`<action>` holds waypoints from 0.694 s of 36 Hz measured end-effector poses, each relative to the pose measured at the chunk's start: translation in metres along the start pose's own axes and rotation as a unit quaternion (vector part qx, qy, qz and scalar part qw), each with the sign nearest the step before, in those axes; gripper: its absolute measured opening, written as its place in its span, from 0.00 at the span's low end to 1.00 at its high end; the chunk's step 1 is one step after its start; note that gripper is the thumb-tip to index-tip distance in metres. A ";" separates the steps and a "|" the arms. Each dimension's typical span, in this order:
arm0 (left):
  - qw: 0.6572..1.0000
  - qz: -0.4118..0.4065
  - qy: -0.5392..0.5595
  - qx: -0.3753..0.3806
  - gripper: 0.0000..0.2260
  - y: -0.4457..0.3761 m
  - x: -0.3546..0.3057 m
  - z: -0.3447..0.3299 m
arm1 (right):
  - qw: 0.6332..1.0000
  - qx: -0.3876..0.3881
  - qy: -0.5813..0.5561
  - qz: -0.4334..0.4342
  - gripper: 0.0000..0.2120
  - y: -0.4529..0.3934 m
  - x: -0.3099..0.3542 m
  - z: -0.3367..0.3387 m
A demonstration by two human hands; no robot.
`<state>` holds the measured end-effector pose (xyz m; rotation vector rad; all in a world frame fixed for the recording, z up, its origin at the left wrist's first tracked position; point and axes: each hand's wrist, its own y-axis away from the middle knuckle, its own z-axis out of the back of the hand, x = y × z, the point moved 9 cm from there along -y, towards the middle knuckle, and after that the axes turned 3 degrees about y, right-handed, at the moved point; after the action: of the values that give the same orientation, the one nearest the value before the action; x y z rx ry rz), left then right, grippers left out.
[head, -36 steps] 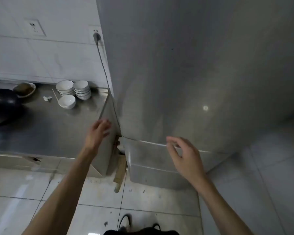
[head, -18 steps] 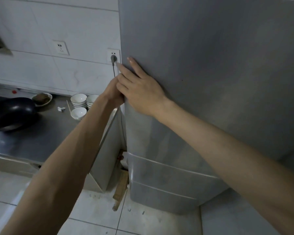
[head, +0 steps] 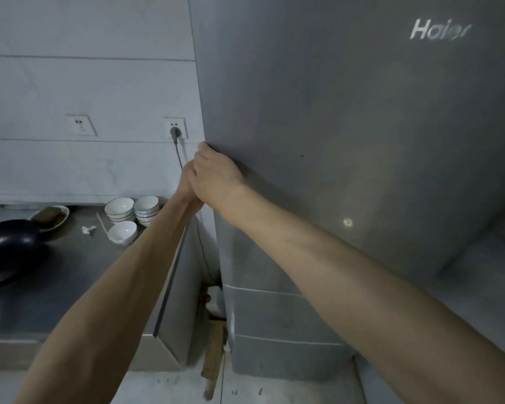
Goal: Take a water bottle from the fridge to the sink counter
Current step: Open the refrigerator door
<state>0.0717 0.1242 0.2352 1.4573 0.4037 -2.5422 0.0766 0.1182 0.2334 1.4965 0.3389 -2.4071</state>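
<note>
Gripping the left edge of the closed fridge (head: 347, 141), the right hand (head: 216, 177) has its fingers curled round the door edge, knuckles toward the camera. The left hand (head: 185, 182) is mostly hidden behind the right one at that same edge, so its grasp cannot be told. Both forearms reach up from the bottom of the head view and meet there. No bottle shows; the fridge door is shut, with 2 lower door seams visible below the arms. Left of the fridge, a plug (head: 174, 132) sits in a wall socket (head: 175, 126), its cord (head: 179, 154) dropping behind the hands; a second socket (head: 80, 125) is farther left on the tiled wall. A steel counter (head: 70, 272) stands beside the fridge. Near its back right corner are 2 stacks of bowls (head: 133, 209), with 1 single bowl (head: 122, 232) just in front. A dark wok (head: 8, 249) lies at the counter's left edge, a small dish (head: 50, 217) touching it behind.
</note>
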 end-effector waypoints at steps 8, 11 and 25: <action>0.998 -0.058 0.013 0.036 0.19 0.008 -0.001 0.019 | 0.997 0.053 0.041 -0.033 0.18 -0.007 0.007 0.028; 0.960 -0.055 0.208 0.178 0.18 0.001 0.024 0.001 | 0.980 0.079 -0.118 -0.139 0.19 0.024 0.005 0.046; 0.874 -0.453 0.042 0.168 0.36 0.027 -0.015 -0.047 | 0.870 0.300 -0.247 -0.303 0.27 0.192 0.060 0.051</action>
<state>0.1248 0.1143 0.2218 1.8023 0.8686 -3.4120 0.0782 -0.0850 0.1922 0.9556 -0.0995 -3.5280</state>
